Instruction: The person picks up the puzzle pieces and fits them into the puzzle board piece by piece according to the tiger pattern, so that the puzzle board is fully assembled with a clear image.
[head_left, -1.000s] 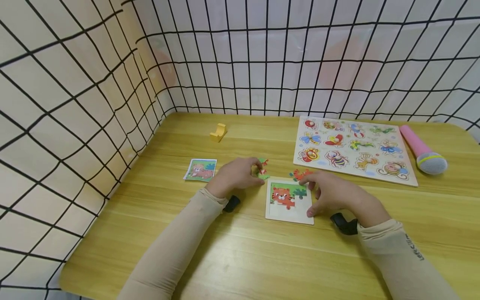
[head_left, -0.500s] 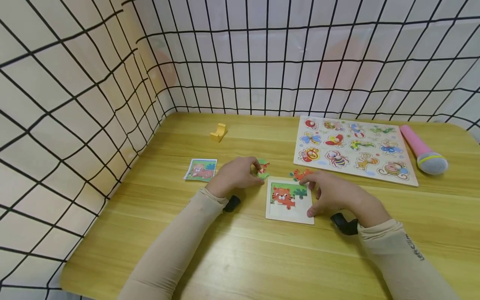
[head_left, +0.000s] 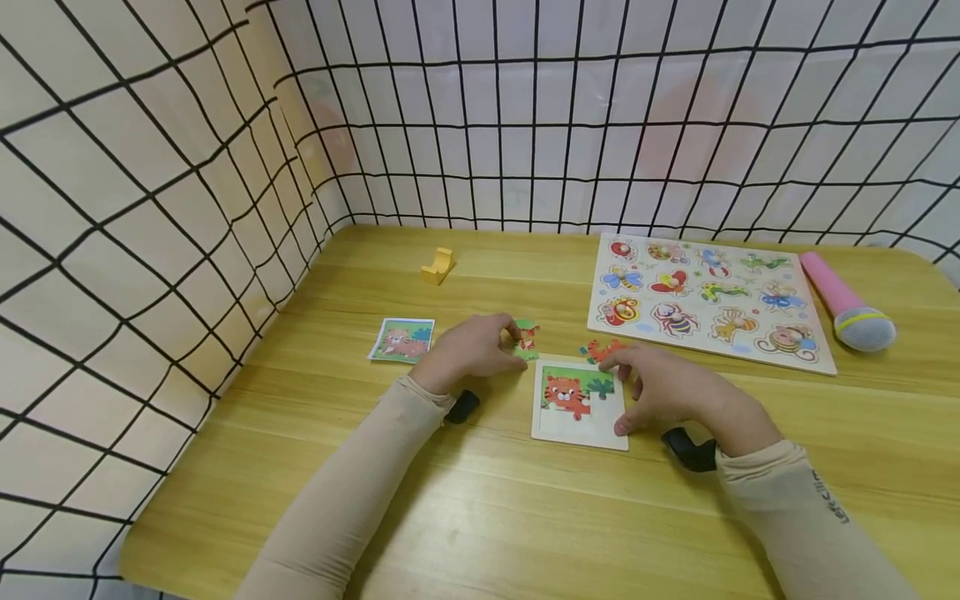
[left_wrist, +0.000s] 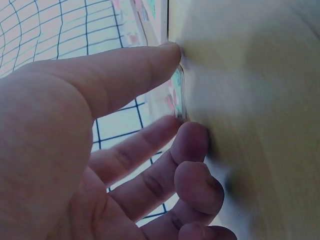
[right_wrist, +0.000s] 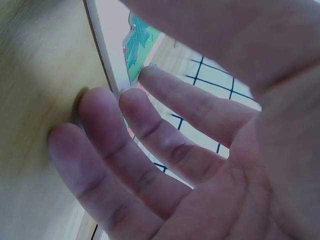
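Observation:
In the head view, my left hand (head_left: 474, 357) has its thumb and index finger at opposite ends of a green and red jigsaw piece (head_left: 528, 340) lying on the table. The left wrist view shows that piece (left_wrist: 178, 90) edge-on between the two fingertips. Just to its right lies a square puzzle board (head_left: 562, 427) with a tiger's head and some green leaves fitted in its upper part. My right hand (head_left: 671, 385) holds the board's right side, index finger at the top corner and thumb at the lower edge. Beyond that index finger is an orange striped piece (head_left: 600, 348), partly covered.
A small tiger picture card (head_left: 402, 340) lies left of my left hand. Farther back is a yellow curved block (head_left: 438, 267). At the back right are a large insect puzzle board (head_left: 697, 304) and a pink toy microphone (head_left: 847, 304). Black netting (head_left: 532, 125) borders the table.
The jigsaw piece at my left fingertips has turned a little and now lies straighter, showing more of its picture. The right hand and puzzle board have stayed put.

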